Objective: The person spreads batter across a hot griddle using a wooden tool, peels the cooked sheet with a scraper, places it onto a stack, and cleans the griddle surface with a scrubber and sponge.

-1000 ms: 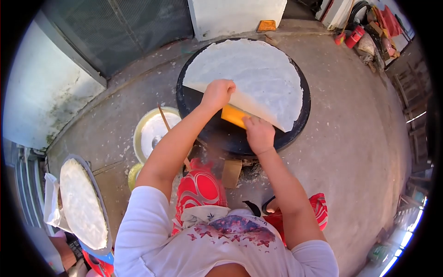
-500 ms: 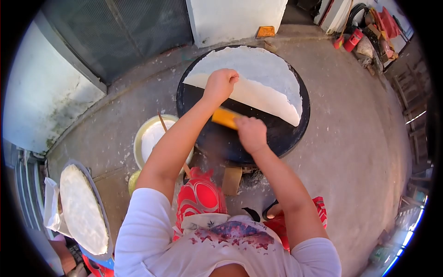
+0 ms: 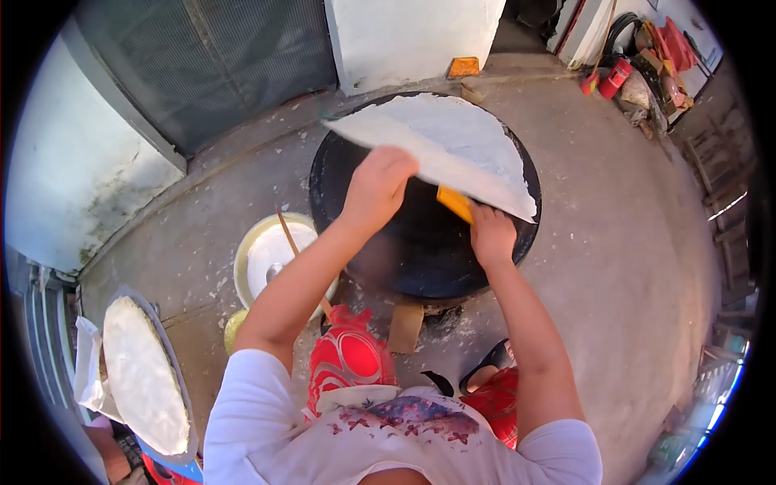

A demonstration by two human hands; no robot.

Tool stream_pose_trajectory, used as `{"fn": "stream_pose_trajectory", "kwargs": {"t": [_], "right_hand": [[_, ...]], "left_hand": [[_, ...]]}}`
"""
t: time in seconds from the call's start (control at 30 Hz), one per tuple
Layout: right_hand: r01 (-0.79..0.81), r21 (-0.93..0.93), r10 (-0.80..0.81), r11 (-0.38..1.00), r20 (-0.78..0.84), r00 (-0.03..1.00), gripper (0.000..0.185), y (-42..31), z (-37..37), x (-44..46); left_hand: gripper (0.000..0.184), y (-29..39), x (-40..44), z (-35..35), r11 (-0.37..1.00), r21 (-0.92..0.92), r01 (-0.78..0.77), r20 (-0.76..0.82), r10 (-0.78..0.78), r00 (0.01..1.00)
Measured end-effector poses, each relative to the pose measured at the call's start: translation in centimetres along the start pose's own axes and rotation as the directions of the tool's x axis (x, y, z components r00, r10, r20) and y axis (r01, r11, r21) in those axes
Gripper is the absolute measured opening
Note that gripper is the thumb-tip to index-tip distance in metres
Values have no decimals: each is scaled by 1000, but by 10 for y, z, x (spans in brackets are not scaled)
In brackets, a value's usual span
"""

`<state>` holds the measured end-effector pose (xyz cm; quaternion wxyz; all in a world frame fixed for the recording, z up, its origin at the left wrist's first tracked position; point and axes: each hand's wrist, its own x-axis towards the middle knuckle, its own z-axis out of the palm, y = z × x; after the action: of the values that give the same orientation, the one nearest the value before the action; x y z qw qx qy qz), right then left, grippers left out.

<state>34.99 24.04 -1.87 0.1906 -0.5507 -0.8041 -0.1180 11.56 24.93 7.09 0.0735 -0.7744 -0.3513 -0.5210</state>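
Concrete floor point(image 3: 614, 242), white wall point(image 3: 416, 40) at the back, round black griddle point(image 3: 428, 250) set low in front of the person. Thin white sheet point(image 3: 461, 133) covers the far part of the griddle; near part is bare black.

Delta vs half a second ago: scraper is back against the sheet, was out over bare griddle. Left end of the sheet is now up in the air, looks past the rim; it lay flat on the griddle then. Reads as more of the sheet being freed; far side still looks down.

Left hand point(image 3: 378, 190): fingers together, looks clamped on the sheet's near edge; exact pinch hidden behind the knuckles. Right hand point(image 3: 493, 234): closed around the yellow scraper point(image 3: 454, 202), blade end right at the sheet's near edge. Can't tell how far under it goes.
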Motion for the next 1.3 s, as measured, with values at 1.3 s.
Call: {"fn": "stream_pose_trajectory", "kwargs": {"t": [1.3], "right_hand": [[185,565,-296,804,112,948,42,-42,-129,-117]], "left_hand": [[15,-30,-88,-15,28,-650,759,160,-972,173]]}}
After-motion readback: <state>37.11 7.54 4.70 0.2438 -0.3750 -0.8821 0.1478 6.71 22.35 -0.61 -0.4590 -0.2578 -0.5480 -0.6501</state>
